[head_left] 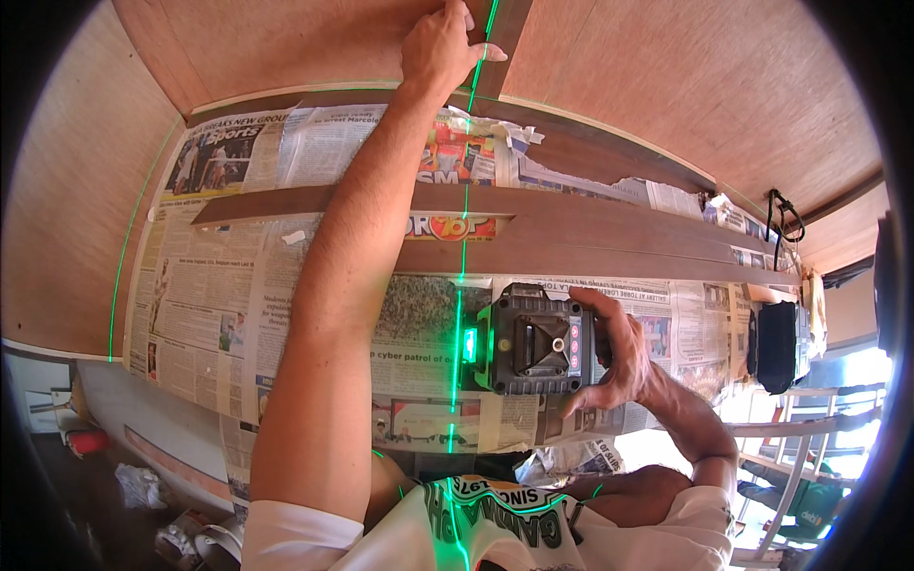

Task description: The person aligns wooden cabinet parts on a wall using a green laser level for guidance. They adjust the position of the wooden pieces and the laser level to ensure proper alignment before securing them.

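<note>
My left hand reaches far up to the wooden panelling, its thumb stretched out over a dark brown strip where a green laser line runs. The other fingers are partly cut off by the upper edge; I see nothing held in them. My right hand is curved around the right side of a black laser level, thumb and fingers on opposite edges. From the level's left side glows a bright green light. The level is over a newspaper-covered surface.
Long brown wooden strips lie across the newspaper beyond the level. A black case-like object and a looped black cable are at the right. A ladder-like metal frame stands lower right. Clutter, including a plastic bag, lies lower left.
</note>
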Demonstrator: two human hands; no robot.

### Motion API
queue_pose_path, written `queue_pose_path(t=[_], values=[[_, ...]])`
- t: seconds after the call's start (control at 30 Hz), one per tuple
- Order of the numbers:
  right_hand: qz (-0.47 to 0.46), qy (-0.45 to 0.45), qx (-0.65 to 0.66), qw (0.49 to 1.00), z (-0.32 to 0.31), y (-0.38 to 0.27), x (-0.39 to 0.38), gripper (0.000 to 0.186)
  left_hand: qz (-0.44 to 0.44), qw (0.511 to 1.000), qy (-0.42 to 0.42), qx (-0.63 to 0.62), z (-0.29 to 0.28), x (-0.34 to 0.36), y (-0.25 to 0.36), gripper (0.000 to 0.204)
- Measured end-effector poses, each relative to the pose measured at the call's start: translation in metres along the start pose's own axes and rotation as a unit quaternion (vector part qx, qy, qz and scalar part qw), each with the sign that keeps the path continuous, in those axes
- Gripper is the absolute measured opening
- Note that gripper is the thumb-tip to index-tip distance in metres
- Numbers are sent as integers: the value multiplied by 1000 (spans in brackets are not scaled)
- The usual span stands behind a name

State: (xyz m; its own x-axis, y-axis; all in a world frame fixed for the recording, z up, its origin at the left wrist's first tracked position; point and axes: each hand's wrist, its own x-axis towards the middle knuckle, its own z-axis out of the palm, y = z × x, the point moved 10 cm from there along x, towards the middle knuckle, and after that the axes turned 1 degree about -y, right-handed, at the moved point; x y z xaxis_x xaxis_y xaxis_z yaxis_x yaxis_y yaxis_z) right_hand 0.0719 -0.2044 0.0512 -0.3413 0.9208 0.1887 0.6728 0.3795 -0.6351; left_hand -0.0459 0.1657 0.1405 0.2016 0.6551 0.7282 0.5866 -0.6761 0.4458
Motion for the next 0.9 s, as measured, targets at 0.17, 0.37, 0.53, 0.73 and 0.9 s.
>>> queue_pose_path(t=[0.17,0.37,0.53,0.73,0.9], values=[[-21,12,-2,1000,0,-1,-2,139,-2,1000,-1,-15,1,0,1,68],[-8,2,-3,1000,-2,-3,0,138,10,1000,14,-7,1,-1,0,68],[-13,1,-9,1000,-2,-3,0,136,17,1000,13,-8,2,-1,1,68],[-20,0,-12,1000,0,-5,1,133,22,1000,18,-3,1,-1,1,68],[-21,-2,-16,1000,0,-6,1,130,9,1000,4,-9,3,0,0,67]])
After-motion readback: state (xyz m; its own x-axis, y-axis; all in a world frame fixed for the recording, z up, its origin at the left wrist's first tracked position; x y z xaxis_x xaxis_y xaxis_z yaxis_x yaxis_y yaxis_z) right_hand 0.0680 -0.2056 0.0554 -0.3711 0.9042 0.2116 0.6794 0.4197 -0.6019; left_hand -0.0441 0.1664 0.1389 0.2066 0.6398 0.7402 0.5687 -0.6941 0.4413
